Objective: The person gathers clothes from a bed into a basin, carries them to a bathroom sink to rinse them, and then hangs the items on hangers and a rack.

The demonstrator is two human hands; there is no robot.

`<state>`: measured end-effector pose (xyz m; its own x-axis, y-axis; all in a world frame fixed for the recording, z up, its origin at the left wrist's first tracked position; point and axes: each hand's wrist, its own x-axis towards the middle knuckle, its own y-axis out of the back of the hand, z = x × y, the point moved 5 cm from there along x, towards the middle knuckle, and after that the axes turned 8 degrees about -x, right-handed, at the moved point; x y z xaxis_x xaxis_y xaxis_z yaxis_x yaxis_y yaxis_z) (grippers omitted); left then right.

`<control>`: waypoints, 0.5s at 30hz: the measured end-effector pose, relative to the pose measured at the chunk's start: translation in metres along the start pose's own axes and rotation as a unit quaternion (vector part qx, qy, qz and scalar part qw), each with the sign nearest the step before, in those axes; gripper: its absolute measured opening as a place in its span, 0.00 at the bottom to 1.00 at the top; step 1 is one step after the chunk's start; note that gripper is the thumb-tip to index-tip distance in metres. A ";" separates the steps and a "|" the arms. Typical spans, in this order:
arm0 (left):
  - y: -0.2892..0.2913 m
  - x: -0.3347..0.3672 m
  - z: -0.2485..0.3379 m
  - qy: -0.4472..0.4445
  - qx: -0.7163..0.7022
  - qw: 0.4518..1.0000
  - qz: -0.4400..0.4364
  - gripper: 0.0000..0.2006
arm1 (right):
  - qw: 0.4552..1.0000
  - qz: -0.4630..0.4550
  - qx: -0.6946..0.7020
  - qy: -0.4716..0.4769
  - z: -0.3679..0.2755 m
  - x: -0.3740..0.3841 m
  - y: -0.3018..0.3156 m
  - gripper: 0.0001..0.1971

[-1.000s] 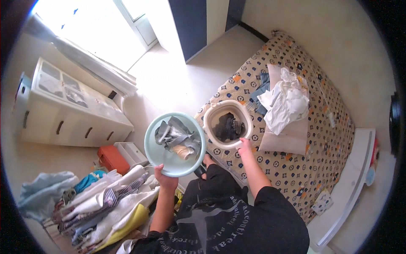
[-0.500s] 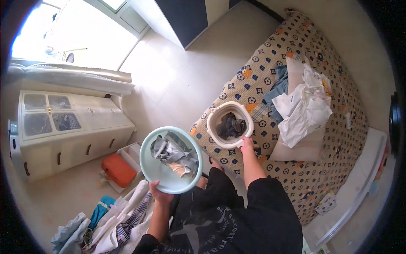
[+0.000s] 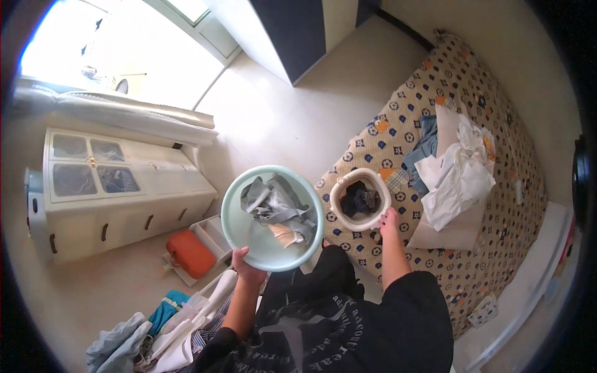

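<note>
Head view: left fingers [image 3: 240, 252] clamp basin edge [image 3: 226, 214], right fingers [image 3: 385, 217] bucket edge [image 3: 334, 199]; floor [image 3: 280, 127] ahead.

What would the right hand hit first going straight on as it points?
The right hand would meet the beige basin it grips; beyond, probably the patterned bed cover, though depth is unclear.

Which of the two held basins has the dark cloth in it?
The smaller beige basin, held by the right hand. The larger pale green basin, in the left hand, contains grey and peach cloth instead.
</note>
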<state>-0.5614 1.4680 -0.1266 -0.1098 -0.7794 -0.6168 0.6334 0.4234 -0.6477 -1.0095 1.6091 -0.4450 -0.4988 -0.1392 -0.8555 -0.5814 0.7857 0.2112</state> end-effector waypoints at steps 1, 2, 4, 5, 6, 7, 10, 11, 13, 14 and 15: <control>-0.002 0.001 0.008 0.010 -0.003 1.000 -0.003 0.30 | 1.000 -0.003 0.026 0.005 -0.012 -0.014 -0.012 0.23; -0.011 0.001 0.016 -0.002 0.000 1.000 -0.004 0.30 | 0.999 -0.029 0.038 0.023 -0.025 -0.027 -0.022 0.24; -0.009 0.011 0.035 -0.006 -0.002 1.000 -0.002 0.30 | 0.996 -0.063 0.045 0.049 -0.059 -0.064 -0.049 0.25; -0.005 0.016 0.045 -0.002 0.001 1.000 0.004 0.30 | 0.988 -0.115 0.042 0.090 -0.081 -0.093 -0.073 0.24; -0.004 0.023 0.057 -0.020 -0.008 1.000 0.000 0.30 | 0.977 -0.165 0.041 0.131 -0.101 -0.122 -0.097 0.24; -0.010 0.030 0.071 -0.028 -0.015 0.999 -0.006 0.30 | 0.975 -0.172 0.038 0.139 -0.117 -0.147 -0.120 0.24; -0.020 0.055 0.109 -0.054 -0.012 0.998 -0.014 0.29 | 0.919 -0.279 0.028 0.278 -0.163 -0.221 -0.194 0.19; -0.020 0.066 0.125 -0.058 -0.018 0.998 -0.017 0.29 | 0.916 -0.282 0.025 0.284 -0.172 -0.245 -0.222 0.19; -0.019 0.086 0.158 -0.059 -0.013 0.998 -0.016 0.28 | 0.846 -0.354 -0.062 0.394 -0.197 -0.318 -0.284 0.17; -0.016 0.097 0.176 -0.077 -0.025 0.997 -0.014 0.28 | 0.827 -0.360 -0.095 0.421 -0.206 -0.351 -0.313 0.15; -0.018 0.108 0.194 -0.081 -0.031 0.996 -0.017 0.28 | 0.807 -0.364 -0.114 0.451 -0.211 -0.378 -0.340 0.14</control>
<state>-0.4360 1.2865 -0.0945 -0.0023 -0.8556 -0.5176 0.5824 0.4197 -0.6962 -0.7590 1.2670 -0.0941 -0.1771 -0.9765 -0.1226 -0.9832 0.1812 -0.0231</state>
